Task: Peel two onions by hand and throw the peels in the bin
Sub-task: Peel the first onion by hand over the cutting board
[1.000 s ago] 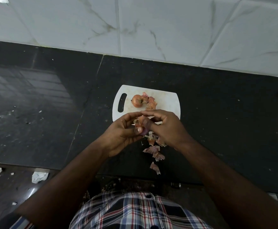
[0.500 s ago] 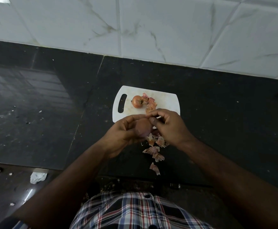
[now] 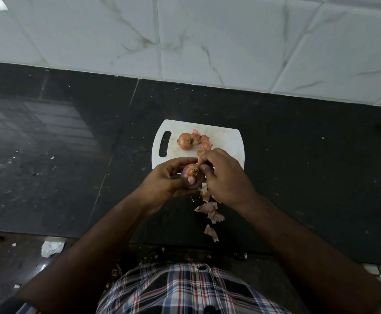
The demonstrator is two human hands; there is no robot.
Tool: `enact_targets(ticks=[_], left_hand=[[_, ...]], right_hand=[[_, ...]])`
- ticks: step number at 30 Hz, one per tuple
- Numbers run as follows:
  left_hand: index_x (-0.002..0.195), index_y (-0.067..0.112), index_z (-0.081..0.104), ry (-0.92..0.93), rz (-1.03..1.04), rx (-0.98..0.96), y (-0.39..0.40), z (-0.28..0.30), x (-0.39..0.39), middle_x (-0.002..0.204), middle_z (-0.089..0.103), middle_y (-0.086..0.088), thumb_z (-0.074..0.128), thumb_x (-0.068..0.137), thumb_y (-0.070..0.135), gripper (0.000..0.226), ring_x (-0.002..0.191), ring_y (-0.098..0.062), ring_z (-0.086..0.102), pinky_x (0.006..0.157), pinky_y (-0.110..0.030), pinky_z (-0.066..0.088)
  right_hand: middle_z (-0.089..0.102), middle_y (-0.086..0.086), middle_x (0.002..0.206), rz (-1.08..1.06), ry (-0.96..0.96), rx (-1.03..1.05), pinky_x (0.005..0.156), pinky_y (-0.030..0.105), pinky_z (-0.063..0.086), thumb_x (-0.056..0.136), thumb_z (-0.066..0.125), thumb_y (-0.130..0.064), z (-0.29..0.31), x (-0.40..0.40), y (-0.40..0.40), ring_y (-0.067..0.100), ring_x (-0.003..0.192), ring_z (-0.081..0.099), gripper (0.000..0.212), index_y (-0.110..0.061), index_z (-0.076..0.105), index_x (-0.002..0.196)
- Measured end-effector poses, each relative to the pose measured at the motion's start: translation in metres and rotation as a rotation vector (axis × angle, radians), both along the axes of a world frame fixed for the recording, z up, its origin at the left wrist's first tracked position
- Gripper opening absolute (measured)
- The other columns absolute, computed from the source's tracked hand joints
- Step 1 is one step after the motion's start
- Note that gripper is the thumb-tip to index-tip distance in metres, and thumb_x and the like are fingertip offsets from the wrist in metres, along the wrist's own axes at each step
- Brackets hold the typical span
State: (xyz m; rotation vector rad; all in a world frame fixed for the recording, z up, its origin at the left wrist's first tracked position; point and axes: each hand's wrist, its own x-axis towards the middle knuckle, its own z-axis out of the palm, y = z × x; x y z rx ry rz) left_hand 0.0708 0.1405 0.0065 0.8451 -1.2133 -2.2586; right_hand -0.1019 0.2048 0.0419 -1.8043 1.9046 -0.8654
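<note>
Purple-skinned, the half-peeled onion (image 3: 191,175) sits in the left hand (image 3: 169,184), whose fingers (image 3: 180,161) and thumb curl round it above the near edge of the white cutting board (image 3: 225,141). The right hand (image 3: 225,177) pinches at the onion's root end with fingertips drawn narrow together. A second onion (image 3: 185,141), still in its brown skin, lies on the board with loose peels (image 3: 204,141) touching it. More peels (image 3: 209,209) are scattered on the dark counter (image 3: 71,155) beneath the hands, trailing toward the person's checked shirt (image 3: 185,291).
</note>
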Motion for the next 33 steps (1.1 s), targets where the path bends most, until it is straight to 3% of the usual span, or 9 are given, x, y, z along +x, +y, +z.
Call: enact_targets(ticks=[3,5,12,16,19,22,28,33], left_hand=[[0.133,0.007,0.059,-0.016,0.020,-0.035,0.000,0.004,-0.001,0.132,0.058,-0.022,0.076,0.076,0.006,0.059,0.110,-0.035,0.068,0.089,-0.041,0.059],[0.133,0.007,0.059,-0.037,0.026,-0.055,-0.001,0.005,-0.001,0.133,0.059,-0.021,0.074,0.077,0.005,0.058,0.109,-0.032,0.069,0.091,-0.041,0.059],[0.130,0.012,0.062,-0.057,0.016,-0.068,-0.001,0.005,-0.003,0.131,0.061,-0.015,0.080,0.073,0.006,0.060,0.112,-0.035,0.067,0.094,-0.047,0.056],[0.128,0.014,0.060,-0.121,0.027,-0.083,-0.002,0.006,-0.004,0.129,0.063,-0.013,0.082,0.070,0.003,0.063,0.110,-0.030,0.068,0.089,-0.039,0.058],[0.125,0.014,0.060,-0.179,0.061,-0.154,-0.003,0.006,-0.004,0.123,0.066,-0.013,0.079,0.073,-0.005,0.058,0.107,-0.028,0.069,0.087,-0.036,0.059],[0.125,0.017,0.059,-0.251,0.072,-0.265,-0.003,0.007,-0.005,0.119,0.068,-0.010,0.079,0.076,-0.006,0.059,0.103,-0.024,0.070,0.084,-0.032,0.059],[0.121,0.019,0.061,-0.267,0.130,-0.367,0.002,0.011,-0.014,0.117,0.067,0.003,0.081,0.074,-0.008,0.058,0.093,-0.013,0.071,0.076,-0.022,0.058],[0.124,0.018,0.062,-0.251,0.107,-0.358,0.002,0.009,-0.015,0.120,0.066,0.006,0.081,0.075,-0.008,0.059,0.097,-0.013,0.072,0.077,-0.021,0.057]], right_hand=[[0.067,-0.006,0.108,0.024,-0.144,-0.011,0.085,0.021,0.053,0.091,0.064,-0.006,0.005,-0.005,0.001,0.005,0.102,0.061,0.023,-0.018,0.069,0.110],[0.069,-0.010,0.111,0.027,-0.175,-0.023,0.088,0.021,0.055,0.090,0.066,-0.007,0.006,-0.005,0.005,0.002,0.105,0.063,0.030,-0.021,0.069,0.117],[0.063,0.001,0.118,0.066,-0.004,-0.054,0.095,0.024,0.047,0.094,0.056,-0.008,-0.002,-0.001,0.007,0.011,0.110,0.056,0.033,-0.016,0.058,0.127],[0.064,-0.008,0.103,-0.042,-0.163,0.019,0.084,0.017,0.050,0.095,0.056,-0.006,0.003,-0.005,0.004,0.003,0.097,0.060,0.030,-0.022,0.061,0.120],[0.069,-0.012,0.089,-0.125,-0.274,0.121,0.073,0.013,0.051,0.091,0.071,-0.023,0.010,-0.013,0.004,-0.003,0.085,0.064,0.022,-0.027,0.066,0.112],[0.074,-0.008,0.081,-0.171,-0.335,0.285,0.072,0.025,0.057,0.080,0.081,-0.035,0.010,-0.010,0.004,0.001,0.075,0.069,0.030,-0.026,0.067,0.106],[0.074,0.004,0.078,-0.368,-0.628,0.315,0.069,0.036,0.062,0.076,0.083,-0.007,0.001,0.003,0.003,0.017,0.069,0.072,0.020,-0.016,0.071,0.089],[0.072,0.008,0.069,-0.484,-0.844,0.357,0.057,0.030,0.058,0.077,0.078,0.005,0.003,0.005,0.006,0.016,0.056,0.067,0.014,-0.006,0.071,0.083]])
